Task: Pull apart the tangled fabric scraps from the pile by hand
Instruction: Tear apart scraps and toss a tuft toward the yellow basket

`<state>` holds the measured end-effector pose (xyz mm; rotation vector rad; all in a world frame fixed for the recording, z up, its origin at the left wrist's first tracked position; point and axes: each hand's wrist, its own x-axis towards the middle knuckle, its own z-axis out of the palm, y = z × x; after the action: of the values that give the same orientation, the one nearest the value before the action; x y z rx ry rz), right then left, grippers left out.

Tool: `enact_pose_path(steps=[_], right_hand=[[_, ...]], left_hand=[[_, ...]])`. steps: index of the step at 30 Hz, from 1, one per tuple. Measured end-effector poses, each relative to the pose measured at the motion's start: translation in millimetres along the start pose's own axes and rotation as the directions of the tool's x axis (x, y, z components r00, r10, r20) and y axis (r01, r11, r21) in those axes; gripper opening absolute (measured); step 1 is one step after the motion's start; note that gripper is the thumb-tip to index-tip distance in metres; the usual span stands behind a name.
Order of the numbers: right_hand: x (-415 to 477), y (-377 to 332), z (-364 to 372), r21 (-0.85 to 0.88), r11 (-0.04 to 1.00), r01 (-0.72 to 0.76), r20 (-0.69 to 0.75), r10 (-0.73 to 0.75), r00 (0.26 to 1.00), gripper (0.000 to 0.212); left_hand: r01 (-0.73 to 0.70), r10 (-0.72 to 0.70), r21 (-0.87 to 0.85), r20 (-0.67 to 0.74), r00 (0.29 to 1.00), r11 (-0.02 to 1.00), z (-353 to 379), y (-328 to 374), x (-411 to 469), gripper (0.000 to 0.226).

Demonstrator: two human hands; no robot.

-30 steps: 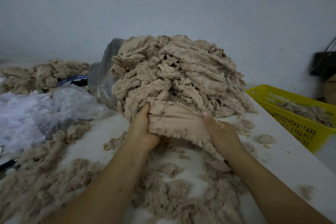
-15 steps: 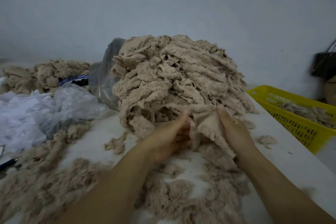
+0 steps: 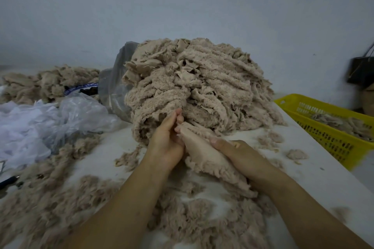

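Observation:
A tall pile of tangled beige fleece scraps [image 3: 202, 87] stands on the white table [image 3: 315, 184] ahead of me. One long beige scrap [image 3: 204, 155] lies drawn out from the pile's foot toward me. My left hand [image 3: 166, 143] grips the scrap's far end at the base of the pile, fingers curled round it. My right hand [image 3: 236, 153] holds the same scrap lower down, thumb on top and fingers underneath it.
Loose beige fluff [image 3: 202, 218] covers the table near me. A smaller scrap heap [image 3: 50, 83] and crumpled clear plastic bags [image 3: 50, 121] lie at the left. A yellow basket [image 3: 332, 127] with scraps sits at the right table edge. A pen [image 3: 8, 181] lies far left.
The scrap has come further out of the pile toward me. My right hand slid down toward me along it, and my left hand shifted up to its far end at the pile.

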<state>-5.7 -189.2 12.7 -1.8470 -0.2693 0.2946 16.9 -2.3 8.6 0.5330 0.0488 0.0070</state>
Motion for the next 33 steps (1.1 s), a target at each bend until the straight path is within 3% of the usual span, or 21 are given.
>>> enact_pose_path(steps=[4, 6, 9, 10, 12, 14, 16, 18, 20, 22, 24, 27, 29, 31, 33], right_hand=[[1, 0, 3, 0.046, 0.999, -0.015, 0.068, 0.012, 0.998, 0.072], [0, 1, -2, 0.076, 0.997, 0.016, 0.068, -0.021, 0.997, 0.067], [3, 3, -22, 0.346, 0.938, -0.01, -0.066, 0.035, 0.997, 0.059], [5, 5, -27, 0.396, 0.918, -0.018, -0.132, 0.077, 0.988, 0.057], [8, 6, -27, 0.432, 0.902, 0.002, -0.215, 0.101, 0.971, 0.051], [11, 6, -19, 0.527, 0.847, 0.072, -0.216, 0.052, 0.975, 0.047], [12, 6, -14, 0.556, 0.82, 0.139, -0.23, -0.009, 0.973, 0.042], [11, 7, -13, 0.544, 0.816, 0.195, -0.243, -0.069, 0.968, 0.041], [13, 8, -11, 0.499, 0.839, 0.219, -0.271, -0.089, 0.959, 0.042], [14, 9, -8, 0.428, 0.88, 0.204, -0.288, -0.081, 0.954, 0.043], [14, 10, -8, 0.329, 0.923, 0.199, -0.279, -0.106, 0.954, 0.044], [10, 11, -11, 0.151, 0.957, 0.247, -0.186, -0.218, 0.958, 0.04], [7, 12, -11, -0.085, 0.967, 0.24, -0.033, -0.243, 0.969, 0.027], [9, 17, -8, -0.319, 0.918, 0.235, 0.063, -0.227, 0.972, 0.014], [13, 18, -8, -0.389, 0.893, 0.224, -0.008, -0.247, 0.969, 0.014]], left_hand=[[-0.054, 0.06, 0.045, -0.146, 0.987, 0.998, -6, -2, 4, 0.019], [-0.077, 0.068, -0.033, -0.221, 0.973, 0.996, -12, 6, 8, 0.025], [-0.153, 0.113, -0.093, -0.343, 0.933, 0.984, -24, 27, 12, 0.021], [-0.141, 0.121, -0.04, -0.316, 0.941, 0.989, -21, 26, 9, 0.016], [-0.031, 0.056, 0.182, -0.131, 0.99, 0.983, -11, 10, 3, 0.043], [0.061, -0.078, 0.489, 0.014, 0.997, 0.87, 5, -14, -6, 0.073], [0.05, -0.155, 0.743, 0.073, 0.985, 0.667, 14, -31, -14, 0.081], [-0.069, -0.171, 0.883, 0.166, 0.971, 0.464, 15, -40, -20, 0.078], [-0.205, -0.109, 0.904, 0.262, 0.959, 0.375, 10, -43, -20, 0.051], [-0.23, -0.028, 0.891, 0.262, 0.965, 0.391, 8, -44, -19, 0.013], [-0.207, 0.054, 0.872, 0.204, 0.977, 0.444, 9, -41, -18, 0.019], [-0.142, 0.071, 0.677, 0.131, 0.989, 0.722, 12, -26, -17, 0.018], [-0.127, 0.084, 0.45, 0.114, 0.99, 0.884, 12, -12, -13, 0.013], [-0.12, 0.091, 0.307, 0.107, 0.99, 0.944, 10, 0, -11, 0.013], [-0.103, 0.082, 0.234, 0.098, 0.992, 0.967, 7, 9, -11, 0.016]])
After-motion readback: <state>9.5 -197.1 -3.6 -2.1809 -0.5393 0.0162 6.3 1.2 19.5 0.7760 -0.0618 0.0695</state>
